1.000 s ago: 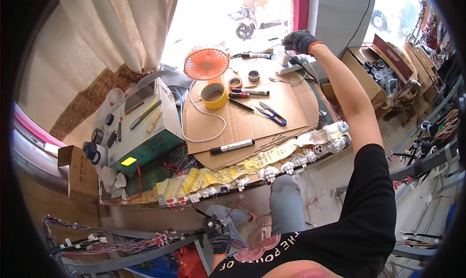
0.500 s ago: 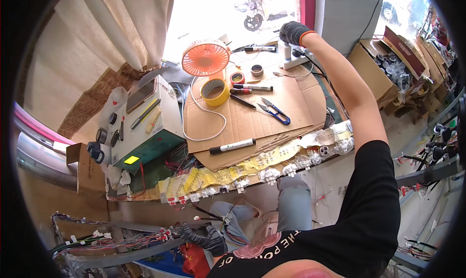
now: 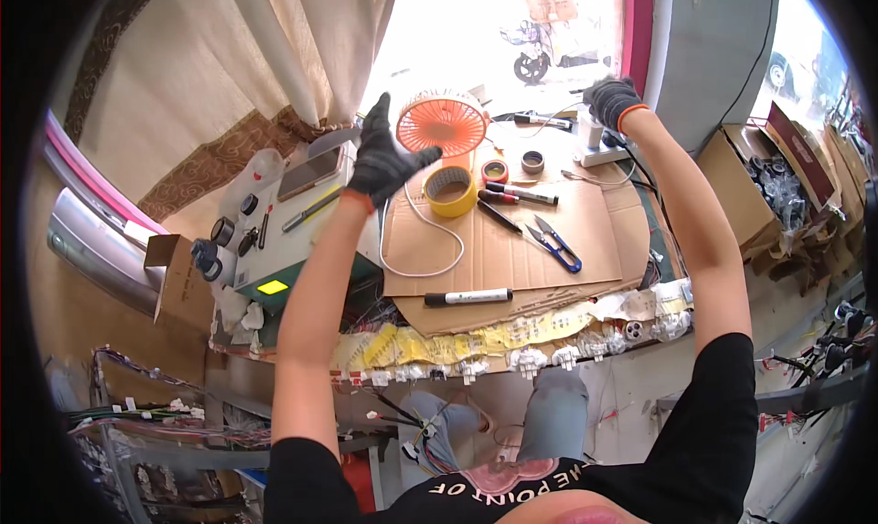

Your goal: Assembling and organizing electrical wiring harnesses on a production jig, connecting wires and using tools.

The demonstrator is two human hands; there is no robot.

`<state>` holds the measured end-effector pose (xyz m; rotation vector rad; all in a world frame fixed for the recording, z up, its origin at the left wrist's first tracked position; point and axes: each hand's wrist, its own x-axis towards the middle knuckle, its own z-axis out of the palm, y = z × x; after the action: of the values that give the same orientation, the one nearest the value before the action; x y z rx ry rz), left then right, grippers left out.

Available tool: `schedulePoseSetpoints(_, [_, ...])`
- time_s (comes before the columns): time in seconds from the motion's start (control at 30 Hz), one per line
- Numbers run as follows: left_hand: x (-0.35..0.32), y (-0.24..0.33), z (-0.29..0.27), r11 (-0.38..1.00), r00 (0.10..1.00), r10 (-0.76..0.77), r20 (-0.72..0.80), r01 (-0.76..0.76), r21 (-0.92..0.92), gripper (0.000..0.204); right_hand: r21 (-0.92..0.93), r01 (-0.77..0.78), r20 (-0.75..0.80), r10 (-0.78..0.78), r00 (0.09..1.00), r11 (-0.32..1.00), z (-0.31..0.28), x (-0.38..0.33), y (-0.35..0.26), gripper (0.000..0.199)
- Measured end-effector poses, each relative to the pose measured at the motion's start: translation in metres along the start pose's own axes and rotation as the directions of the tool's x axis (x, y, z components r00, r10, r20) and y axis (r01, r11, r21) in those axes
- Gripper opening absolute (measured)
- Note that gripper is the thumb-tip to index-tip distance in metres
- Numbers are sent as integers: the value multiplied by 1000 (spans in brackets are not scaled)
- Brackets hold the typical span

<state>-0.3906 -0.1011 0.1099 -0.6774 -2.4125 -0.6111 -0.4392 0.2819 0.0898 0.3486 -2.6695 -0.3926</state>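
Fan: small, round, orange-grilled fan [image 3: 442,126], which stood toward the window side of the table, behind the yellow tape roll [image 3: 452,208].
Left hand: grey-gloved left hand [image 3: 382,165], wide open, thumb spread from the fingers; it held nothing visible and was beside the fan's lower left, contact impossible to tell.
Adapter: white adapter [image 3: 592,127], upright on a white power strip [image 3: 605,157] at the table's far right.
Right hand: grey-gloved right hand [image 3: 615,101], fingers bent, just at the top of the adapter; whether it had hold of anything could not be told.
Cable: white cable [image 3: 460,254], which ran in a loop beside the yellow roll.
Cardboard: flat brown cardboard [image 3: 576,222], which lay under the yellow roll and the tools.
Tools on cardboard: blue-handled snips [image 3: 563,256], blades apart; black marker [image 3: 526,194]; white-and-black marker [image 3: 468,297], near the front edge.
Small rolls: red-rimmed roll [image 3: 495,180] and dark roll [image 3: 533,163], well apart from the snips.
Instrument: pale box-shaped unit with a lit yellow-green display [image 3: 273,287], left of the cardboard, partly hidden by the left forearm.
Front edge: yellow strip [image 3: 476,336], fringed with white connectors [image 3: 528,361].
Surroundings: beige curtain [image 3: 219,76] stood left; open carton [image 3: 732,176] stood right.
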Motion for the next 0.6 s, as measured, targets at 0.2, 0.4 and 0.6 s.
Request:
schedulePoseSetpoints(0.2, [87, -30, 8, 977, 842, -12, 539, 126, -174, 88, 573, 106, -385, 153, 910, 813, -27, -12, -74, 34])
schedulePoseSetpoints(0.4, [86, -26, 12, 948, 842, 98, 530, 83, -307, 64, 880, -286, 305, -9, 952, -378, -1, 0, -119, 43])
schedulePoseSetpoints(0.6, [14, -15, 10, 889, 894, 434, 114, -405, -212, 60, 610, -404, 485, -82, 870, -681, -21, -6, -151, 34])
